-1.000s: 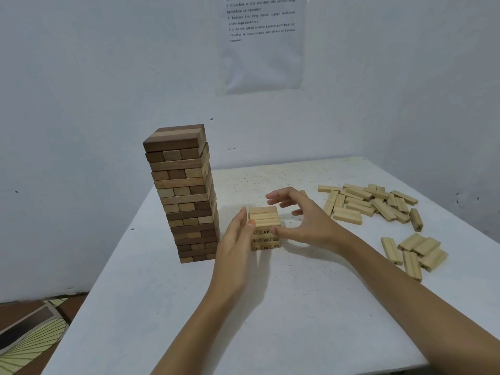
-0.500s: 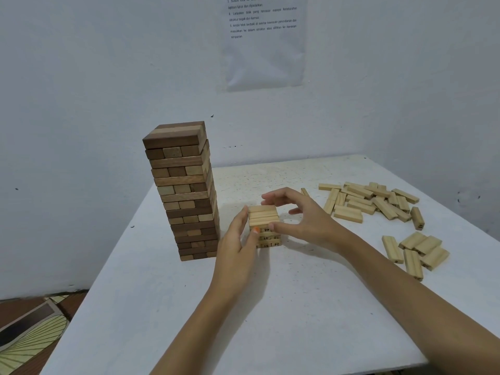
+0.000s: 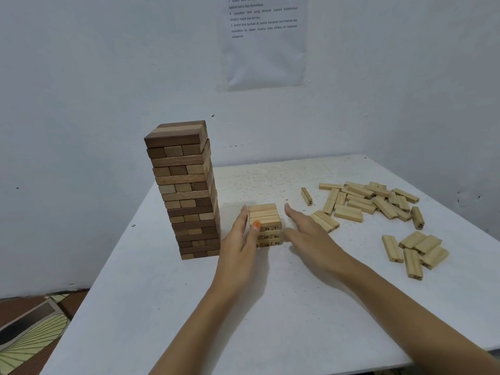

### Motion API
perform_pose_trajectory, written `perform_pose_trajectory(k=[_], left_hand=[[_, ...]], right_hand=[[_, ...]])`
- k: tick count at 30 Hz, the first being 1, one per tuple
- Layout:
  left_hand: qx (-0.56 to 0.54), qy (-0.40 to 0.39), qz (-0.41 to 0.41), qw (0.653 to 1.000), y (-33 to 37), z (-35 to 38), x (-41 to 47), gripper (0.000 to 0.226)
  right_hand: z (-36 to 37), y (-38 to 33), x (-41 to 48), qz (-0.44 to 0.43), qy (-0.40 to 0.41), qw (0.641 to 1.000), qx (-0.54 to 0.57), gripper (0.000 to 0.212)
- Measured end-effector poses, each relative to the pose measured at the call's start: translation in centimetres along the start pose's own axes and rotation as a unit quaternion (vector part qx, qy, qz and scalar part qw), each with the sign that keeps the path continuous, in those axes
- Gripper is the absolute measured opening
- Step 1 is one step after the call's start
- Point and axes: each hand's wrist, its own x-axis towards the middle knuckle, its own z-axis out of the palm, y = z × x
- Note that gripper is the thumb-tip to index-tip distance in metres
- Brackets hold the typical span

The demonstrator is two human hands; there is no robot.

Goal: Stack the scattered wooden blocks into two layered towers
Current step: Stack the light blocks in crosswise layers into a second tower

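A tall tower of dark and light brown blocks stands at the table's left. Just right of it is a short stack of pale numbered blocks, a few layers high. My left hand rests flat against the short stack's left side, thumb on its front corner. Right of that stack my right hand hovers with fingers spread, apart from it and holding nothing. Loose pale blocks lie in a heap at the far right, with a smaller group nearer me and a pair beside my right hand.
The white table ends in a front edge near me and a right edge past the loose blocks. White walls close the back and right, with a printed sheet taped up. A patterned mat lies on the floor at lower left.
My right hand has let go of the short stack's top and drawn away to the right, fingers opening. The left hand stays against the stack's left side.
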Motion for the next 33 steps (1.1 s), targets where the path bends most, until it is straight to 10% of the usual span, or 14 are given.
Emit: perform_pose_trajectory(k=[10, 15, 33], left_hand=[[0.009, -0.001, 0.0, 1.0, -0.7, 0.3, 0.6, 0.046], [0.018, -0.002, 0.009, 1.0, -0.9, 0.4, 0.7, 0.046], [0.017, -0.013, -0.013, 1.0, -0.9, 0.6, 0.7, 0.05]], right_hand=[[0.7, -0.1, -0.1, -0.03, -0.014, 0.992, -0.124, 0.055], [1.1, 1.1, 0.7, -0.058, 0.014, 0.982, -0.179, 0.084], [1.3, 1.0, 0.5, -0.081, 0.021, 0.972, -0.219, 0.046]])
